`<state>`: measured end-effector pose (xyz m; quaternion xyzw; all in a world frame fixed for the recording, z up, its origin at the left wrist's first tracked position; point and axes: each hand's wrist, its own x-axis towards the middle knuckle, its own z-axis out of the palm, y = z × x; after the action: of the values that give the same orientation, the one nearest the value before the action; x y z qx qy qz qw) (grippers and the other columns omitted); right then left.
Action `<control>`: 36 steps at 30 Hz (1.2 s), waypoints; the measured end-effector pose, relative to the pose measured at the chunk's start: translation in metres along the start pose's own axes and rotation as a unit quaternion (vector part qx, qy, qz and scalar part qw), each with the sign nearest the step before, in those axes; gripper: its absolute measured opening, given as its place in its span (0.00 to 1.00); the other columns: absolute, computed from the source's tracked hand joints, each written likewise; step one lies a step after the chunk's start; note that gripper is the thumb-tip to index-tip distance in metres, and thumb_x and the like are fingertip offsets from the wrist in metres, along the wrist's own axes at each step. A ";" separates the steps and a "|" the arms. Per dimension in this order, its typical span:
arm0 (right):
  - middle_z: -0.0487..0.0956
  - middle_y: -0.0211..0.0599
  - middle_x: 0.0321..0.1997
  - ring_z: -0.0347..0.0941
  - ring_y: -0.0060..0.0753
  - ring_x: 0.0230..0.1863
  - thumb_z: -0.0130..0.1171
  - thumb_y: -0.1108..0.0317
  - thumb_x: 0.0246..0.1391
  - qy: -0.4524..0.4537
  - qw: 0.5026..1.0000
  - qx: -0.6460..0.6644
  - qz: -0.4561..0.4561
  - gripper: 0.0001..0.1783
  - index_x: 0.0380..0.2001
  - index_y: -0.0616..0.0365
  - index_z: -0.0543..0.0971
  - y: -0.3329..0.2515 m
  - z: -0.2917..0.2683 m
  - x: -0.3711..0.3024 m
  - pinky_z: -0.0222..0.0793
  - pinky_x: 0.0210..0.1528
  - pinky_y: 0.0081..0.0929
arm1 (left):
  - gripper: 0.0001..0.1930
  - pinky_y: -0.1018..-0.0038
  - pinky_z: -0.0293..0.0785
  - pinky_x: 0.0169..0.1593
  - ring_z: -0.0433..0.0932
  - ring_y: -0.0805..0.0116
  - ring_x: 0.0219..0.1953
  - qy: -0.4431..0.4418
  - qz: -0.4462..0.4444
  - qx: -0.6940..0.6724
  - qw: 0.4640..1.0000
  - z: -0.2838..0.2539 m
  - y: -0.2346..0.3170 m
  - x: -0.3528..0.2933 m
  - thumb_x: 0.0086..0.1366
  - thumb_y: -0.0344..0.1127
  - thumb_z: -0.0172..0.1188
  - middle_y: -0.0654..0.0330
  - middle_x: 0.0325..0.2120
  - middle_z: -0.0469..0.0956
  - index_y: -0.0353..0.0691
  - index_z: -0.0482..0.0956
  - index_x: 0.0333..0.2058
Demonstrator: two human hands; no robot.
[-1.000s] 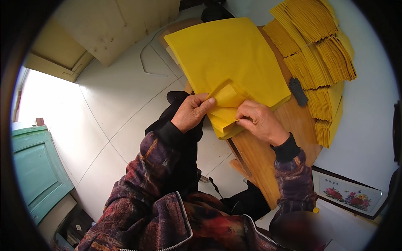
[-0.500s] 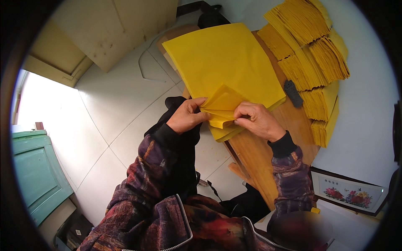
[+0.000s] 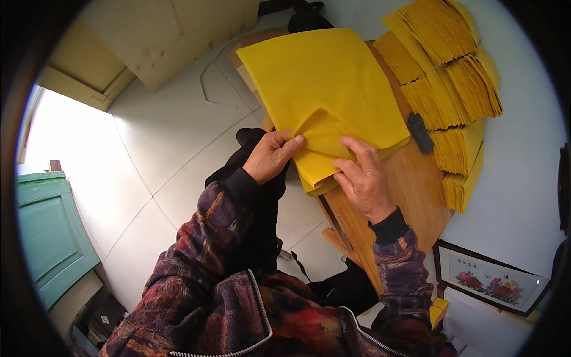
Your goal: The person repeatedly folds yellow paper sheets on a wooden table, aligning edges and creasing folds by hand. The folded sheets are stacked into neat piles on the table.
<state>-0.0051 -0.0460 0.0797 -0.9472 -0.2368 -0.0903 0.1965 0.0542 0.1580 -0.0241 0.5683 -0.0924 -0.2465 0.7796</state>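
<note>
A stack of large yellow paper sheets (image 3: 327, 74) lies over the wooden tabletop, its near corner jutting past the edge. The top sheet's near corner is turned up into a pointed fold (image 3: 320, 134). My left hand (image 3: 270, 157) pinches the left side of this fold between thumb and fingers. At the right of the fold, my right hand (image 3: 366, 184) has its fingers apart, the index finger stretched out over the paper and the others bent near its edge. Nothing shows gripped in it.
Folded yellow paper bundles (image 3: 437, 35) are piled against the wall at the far right. A dark grey block (image 3: 420, 133) lies on the wooden table (image 3: 410, 178) beside the stack. A framed flower picture (image 3: 493, 279) stands at the right, a green cabinet door (image 3: 53, 232) at the left.
My right hand has let go of the fold, drawn slightly toward me and spread its fingers. The crumpled corner lies flatter, while my left hand still pinches the left side.
</note>
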 end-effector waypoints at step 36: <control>0.64 0.45 0.63 0.57 0.53 0.65 0.67 0.78 0.38 -0.017 0.999 -0.026 -0.006 0.13 0.30 0.58 0.77 -0.003 -0.006 0.004 0.59 0.63 0.41 | 0.18 0.78 0.71 0.46 0.74 0.76 0.40 -0.034 -0.010 0.007 0.999 -0.004 0.009 -0.003 0.70 0.40 0.53 0.61 0.37 0.80 0.28 0.76 0.47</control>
<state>-0.0035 -0.0441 0.0873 -0.9519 -0.2434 -0.0818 0.1670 0.0560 0.1646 -0.0164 0.5658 -0.1149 -0.2733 0.7694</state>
